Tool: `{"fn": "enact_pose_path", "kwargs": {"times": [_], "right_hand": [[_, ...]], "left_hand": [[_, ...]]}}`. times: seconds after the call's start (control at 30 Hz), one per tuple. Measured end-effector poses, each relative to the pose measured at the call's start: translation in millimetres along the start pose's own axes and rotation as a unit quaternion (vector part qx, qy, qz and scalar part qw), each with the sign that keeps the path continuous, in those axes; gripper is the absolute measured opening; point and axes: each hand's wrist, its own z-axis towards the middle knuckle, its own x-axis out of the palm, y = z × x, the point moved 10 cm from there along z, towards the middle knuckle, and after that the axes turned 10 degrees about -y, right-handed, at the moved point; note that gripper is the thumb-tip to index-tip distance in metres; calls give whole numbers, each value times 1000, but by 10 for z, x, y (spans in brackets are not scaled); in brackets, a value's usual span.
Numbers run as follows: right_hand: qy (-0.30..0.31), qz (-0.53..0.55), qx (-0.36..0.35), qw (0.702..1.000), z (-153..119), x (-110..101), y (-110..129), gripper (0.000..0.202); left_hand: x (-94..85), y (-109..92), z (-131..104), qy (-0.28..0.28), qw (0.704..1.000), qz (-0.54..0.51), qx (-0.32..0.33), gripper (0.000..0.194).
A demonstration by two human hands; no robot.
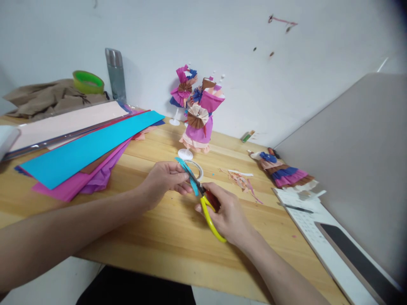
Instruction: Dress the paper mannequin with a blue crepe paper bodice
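Note:
My left hand (168, 180) pinches a small strip of blue crepe paper (193, 186) above the table. In my right hand (224, 209) is a pair of scissors (210, 216) with yellow handles, fingers wrapped round the grips. The dark blades lie along the blue strip, close to my left fingertips; whether they are cutting through it I cannot tell. Just behind the strip a roll of white tape (199, 167) lies flat on the wood, partly hidden by the paper and my left hand.
Small stands wearing crepe-paper dresses (200, 127) rise behind my hands. Left are stacked coloured paper sheets (95, 148), a bottle (116, 76) and a green tape roll (89, 82). Paper scraps (241, 182), another paper dress (286, 171) and a white tablet-like board (311, 224) lie right.

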Motion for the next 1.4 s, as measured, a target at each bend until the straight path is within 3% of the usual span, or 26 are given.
{"fn": "enact_pose_path", "kwargs": {"times": [0.6,0.73,0.9,1.0,1.13,1.27,1.4], "right_hand": [[17,11,26,999,4,38,-59,28],[-11,14,33,999,7,-1,-126,26],[-32,-48,38,998,18,-62,-213,23],[17,-120,16,993,-1,34,-197,25],[134,-183,6,974,-108,252,-189,34],[195,-169,4,966,-196,315,-182,44],[221,-109,7,969,-179,259,-178,39]], "left_hand": [[-15,7,19,0,1000,0,2,10],[-16,-3,30,1,1000,2,9,16],[-129,-113,31,-67,997,41,26,12],[-361,-381,35,-162,980,61,94,9],[-686,-750,65,-256,946,41,194,16],[-798,-774,166,-261,947,4,185,20],[-705,-708,155,-239,957,2,166,15]]}}
